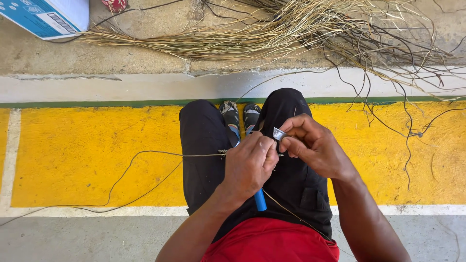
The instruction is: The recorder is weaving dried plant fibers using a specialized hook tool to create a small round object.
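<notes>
Both bare forearms are brought in from below and met over the lap. The left hand (248,167) is closed into a loose fist, knuckles up. The right hand (313,145) is curled, its fingertips (286,130) pinched against the left's.

One head-worn view looks steeply down, close over the lap.

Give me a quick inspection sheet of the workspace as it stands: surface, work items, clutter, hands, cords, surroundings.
Surface: yellow painted floor with white border lines.
Job's things: blue-handled tool in left hand; thin fibre strand trailing left; small metal blade at right hand.
Clutter: bundle of dried fibres, loose dark strands.
Grippers: both hands' fingers pinched together over the lap.
Cables: nothing seen.
Surroundings: blue-and-white box, concrete ledge.
</notes>
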